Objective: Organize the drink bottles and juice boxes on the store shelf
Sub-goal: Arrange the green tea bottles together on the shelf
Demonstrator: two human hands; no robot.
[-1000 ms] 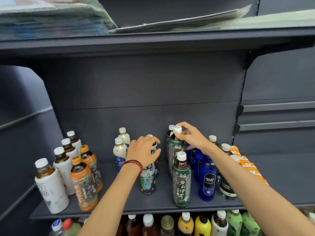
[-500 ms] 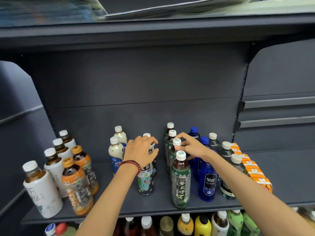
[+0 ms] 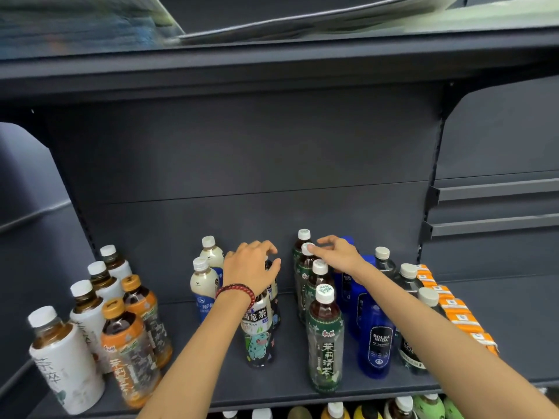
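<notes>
Left hand (image 3: 251,269) drapes over top of oolong bottle (image 3: 257,328) at middle of shelf (image 3: 287,379), fingers curled round cap. Right hand (image 3: 340,255) has fingertips at cap of green tea bottle (image 3: 304,267), second from back in its row; pinch or mere touch, cannot tell. Bottles look full: weighty, stiff plastic, slick labels, tall, tippy. Best hold likely neck under cap, or round waist.
</notes>
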